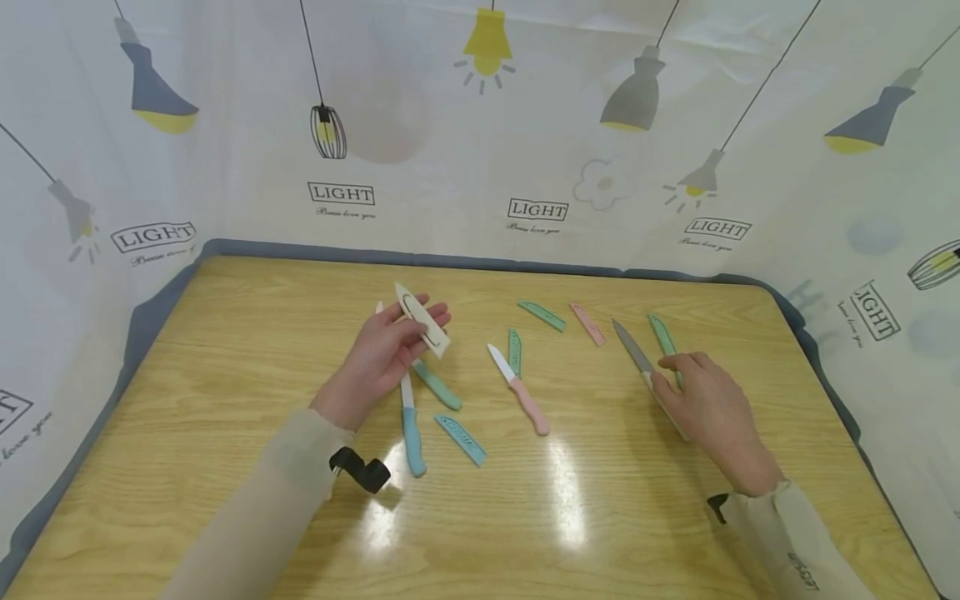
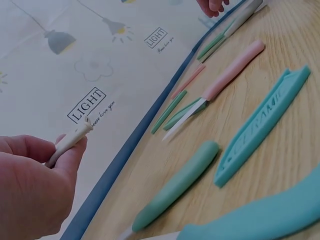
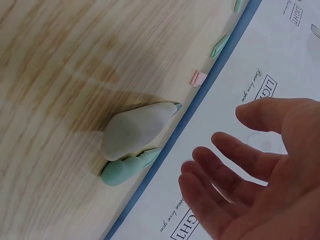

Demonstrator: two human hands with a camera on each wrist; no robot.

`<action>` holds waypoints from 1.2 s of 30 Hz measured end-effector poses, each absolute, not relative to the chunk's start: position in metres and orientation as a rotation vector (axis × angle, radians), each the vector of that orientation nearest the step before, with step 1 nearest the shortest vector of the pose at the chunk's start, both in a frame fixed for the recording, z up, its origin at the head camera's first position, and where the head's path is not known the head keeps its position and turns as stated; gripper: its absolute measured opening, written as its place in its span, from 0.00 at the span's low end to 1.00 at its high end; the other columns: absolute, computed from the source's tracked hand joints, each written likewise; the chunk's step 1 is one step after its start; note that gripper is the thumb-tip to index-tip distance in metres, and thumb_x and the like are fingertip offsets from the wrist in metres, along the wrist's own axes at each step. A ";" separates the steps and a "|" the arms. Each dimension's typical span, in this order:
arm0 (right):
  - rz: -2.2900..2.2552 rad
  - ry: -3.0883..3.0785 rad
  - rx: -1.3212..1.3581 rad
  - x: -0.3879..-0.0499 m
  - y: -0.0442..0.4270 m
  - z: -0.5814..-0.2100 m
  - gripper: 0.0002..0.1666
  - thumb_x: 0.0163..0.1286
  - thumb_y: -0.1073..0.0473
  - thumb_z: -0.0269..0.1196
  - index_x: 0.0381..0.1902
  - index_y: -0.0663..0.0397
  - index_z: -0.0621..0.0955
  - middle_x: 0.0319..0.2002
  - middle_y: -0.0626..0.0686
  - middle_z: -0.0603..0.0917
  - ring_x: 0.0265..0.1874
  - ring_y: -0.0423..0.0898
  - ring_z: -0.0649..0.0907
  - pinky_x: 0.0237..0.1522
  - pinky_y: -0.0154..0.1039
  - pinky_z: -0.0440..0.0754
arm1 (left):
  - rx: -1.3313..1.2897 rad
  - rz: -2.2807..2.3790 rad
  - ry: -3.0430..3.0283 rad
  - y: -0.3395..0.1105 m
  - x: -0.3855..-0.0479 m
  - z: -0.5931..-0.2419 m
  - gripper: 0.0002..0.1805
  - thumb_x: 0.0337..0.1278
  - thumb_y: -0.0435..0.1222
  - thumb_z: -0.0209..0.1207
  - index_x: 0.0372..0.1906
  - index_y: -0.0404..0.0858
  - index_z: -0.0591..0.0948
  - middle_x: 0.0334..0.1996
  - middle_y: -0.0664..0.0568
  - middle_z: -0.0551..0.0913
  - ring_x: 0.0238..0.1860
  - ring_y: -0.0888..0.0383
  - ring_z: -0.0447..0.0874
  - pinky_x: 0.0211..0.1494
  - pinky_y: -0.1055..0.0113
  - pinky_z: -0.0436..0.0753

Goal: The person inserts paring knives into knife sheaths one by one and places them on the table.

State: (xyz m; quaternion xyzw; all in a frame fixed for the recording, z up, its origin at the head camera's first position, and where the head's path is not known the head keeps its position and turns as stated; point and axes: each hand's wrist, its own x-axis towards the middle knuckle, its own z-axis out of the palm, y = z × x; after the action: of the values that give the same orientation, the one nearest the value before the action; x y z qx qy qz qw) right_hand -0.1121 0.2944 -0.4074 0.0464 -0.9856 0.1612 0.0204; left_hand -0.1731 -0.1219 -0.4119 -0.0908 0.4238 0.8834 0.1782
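My left hand (image 1: 382,354) pinches a cream blade sheath (image 1: 431,327) between thumb and fingers, held above the table. Below it lie a blue-handled knife (image 1: 412,442) and a green-handled knife (image 1: 438,387), their blades partly hidden by the hand. My right hand (image 1: 708,408) is over a knife with a grey blade and a white handle (image 3: 137,130). In the right wrist view its fingers are loosely bent, apart from the handle, with nothing between them. Beside that knife lies a green knife (image 3: 122,171), seemingly sheathed, partly hidden by the hand in the head view.
Mid-table is a pink-handled knife (image 1: 528,404), its white blade beside a green sheath (image 1: 515,352). Another green sheath (image 1: 542,315) and a pink sheath (image 1: 587,323) lie farther back. A blue sheath (image 1: 461,439) lies nearer. A printed curtain (image 1: 450,183) stands behind the wooden table (image 1: 600,533).
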 end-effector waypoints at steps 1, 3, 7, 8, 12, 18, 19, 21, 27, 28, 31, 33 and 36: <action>0.504 -3.066 0.151 -0.113 0.294 -0.407 0.24 0.78 0.52 0.60 0.58 0.69 0.81 0.54 0.72 0.81 0.43 0.64 0.83 0.39 0.61 0.83 | -0.260 2.502 1.190 -0.122 -0.172 -0.412 0.33 0.75 0.19 0.42 0.81 0.33 0.55 0.75 0.35 0.66 0.73 0.45 0.71 0.65 0.63 0.82; 0.508 -3.086 0.164 -0.114 0.294 -0.407 0.25 0.78 0.53 0.60 0.58 0.71 0.81 0.53 0.72 0.82 0.42 0.62 0.84 0.38 0.60 0.84 | -0.266 2.506 1.181 -0.122 -0.170 -0.411 0.33 0.76 0.20 0.42 0.81 0.33 0.55 0.75 0.35 0.67 0.72 0.45 0.72 0.65 0.63 0.81; 0.495 -3.131 0.165 -0.115 0.293 -0.408 0.26 0.79 0.52 0.60 0.59 0.73 0.80 0.53 0.74 0.81 0.44 0.65 0.84 0.41 0.62 0.84 | -0.271 2.511 1.185 -0.122 -0.166 -0.410 0.32 0.77 0.21 0.42 0.81 0.33 0.55 0.73 0.36 0.68 0.72 0.46 0.73 0.66 0.64 0.81; 0.491 -3.143 0.160 -0.116 0.293 -0.408 0.27 0.79 0.52 0.60 0.60 0.73 0.79 0.54 0.75 0.80 0.45 0.66 0.83 0.42 0.63 0.84 | -0.269 2.512 1.190 -0.122 -0.165 -0.410 0.31 0.77 0.21 0.42 0.81 0.32 0.55 0.73 0.36 0.68 0.71 0.46 0.73 0.66 0.64 0.81; 0.467 -3.196 0.143 -0.118 0.293 -0.412 0.29 0.79 0.52 0.60 0.63 0.74 0.77 0.57 0.77 0.77 0.52 0.71 0.81 0.48 0.67 0.82 | -0.270 2.521 1.194 -0.122 -0.163 -0.409 0.31 0.77 0.21 0.42 0.80 0.32 0.55 0.73 0.35 0.69 0.71 0.46 0.74 0.66 0.63 0.81; 0.432 -3.221 0.165 -0.123 0.291 -0.418 0.29 0.77 0.53 0.60 0.63 0.74 0.76 0.55 0.76 0.78 0.49 0.70 0.82 0.47 0.66 0.82 | -0.263 2.529 1.187 -0.122 -0.160 -0.409 0.30 0.77 0.21 0.42 0.80 0.32 0.57 0.73 0.34 0.68 0.71 0.46 0.73 0.66 0.63 0.80; 0.423 -3.220 0.169 -0.123 0.291 -0.420 0.28 0.77 0.53 0.60 0.62 0.74 0.76 0.52 0.75 0.79 0.45 0.67 0.83 0.44 0.63 0.84 | -0.261 2.529 1.185 -0.121 -0.160 -0.409 0.30 0.77 0.21 0.42 0.79 0.32 0.58 0.73 0.35 0.68 0.71 0.46 0.73 0.66 0.63 0.80; 0.412 -3.223 0.164 -0.124 0.291 -0.422 0.26 0.76 0.54 0.61 0.58 0.74 0.78 0.46 0.72 0.81 0.36 0.61 0.82 0.35 0.57 0.84 | -0.255 2.528 1.186 -0.121 -0.159 -0.410 0.30 0.77 0.21 0.42 0.79 0.32 0.58 0.73 0.35 0.68 0.71 0.45 0.73 0.66 0.63 0.80; 0.387 -3.248 0.144 -0.125 0.292 -0.426 0.21 0.75 0.59 0.62 0.55 0.73 0.79 0.36 0.64 0.81 0.26 0.52 0.76 0.23 0.44 0.76 | -0.242 2.525 1.201 -0.118 -0.158 -0.410 0.30 0.77 0.21 0.43 0.79 0.32 0.58 0.74 0.35 0.69 0.71 0.45 0.73 0.67 0.63 0.80; 0.388 -3.245 0.150 -0.125 0.292 -0.426 0.20 0.75 0.60 0.62 0.55 0.73 0.79 0.35 0.64 0.81 0.26 0.51 0.76 0.23 0.43 0.76 | -0.243 2.525 1.199 -0.117 -0.158 -0.411 0.30 0.77 0.21 0.43 0.79 0.32 0.58 0.73 0.35 0.69 0.71 0.45 0.73 0.67 0.63 0.80; 0.390 -3.224 0.183 -0.123 0.292 -0.426 0.19 0.74 0.62 0.63 0.55 0.74 0.79 0.35 0.64 0.82 0.25 0.50 0.75 0.23 0.42 0.75 | -0.243 2.524 1.200 -0.116 -0.157 -0.410 0.30 0.77 0.22 0.43 0.80 0.32 0.57 0.73 0.35 0.69 0.71 0.45 0.73 0.67 0.62 0.80; 0.392 -3.209 0.203 -0.123 0.292 -0.427 0.19 0.73 0.64 0.63 0.54 0.75 0.79 0.35 0.64 0.82 0.25 0.50 0.75 0.22 0.42 0.75 | -0.245 2.525 1.194 -0.116 -0.157 -0.410 0.30 0.77 0.22 0.43 0.80 0.33 0.58 0.73 0.35 0.70 0.72 0.45 0.73 0.67 0.62 0.80; 0.399 -3.203 0.212 -0.122 0.291 -0.426 0.18 0.73 0.64 0.63 0.54 0.75 0.79 0.35 0.65 0.83 0.25 0.50 0.75 0.22 0.42 0.75 | -0.248 2.526 1.186 -0.116 -0.156 -0.410 0.30 0.78 0.22 0.43 0.80 0.33 0.58 0.73 0.36 0.70 0.72 0.45 0.73 0.67 0.62 0.80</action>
State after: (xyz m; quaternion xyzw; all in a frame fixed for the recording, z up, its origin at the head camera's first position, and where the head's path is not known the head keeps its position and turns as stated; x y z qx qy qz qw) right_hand -0.1218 0.2911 -0.4264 0.0655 -0.9891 0.1233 -0.0464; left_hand -0.1559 -0.1157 -0.4104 -0.0873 0.4172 0.8887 0.1692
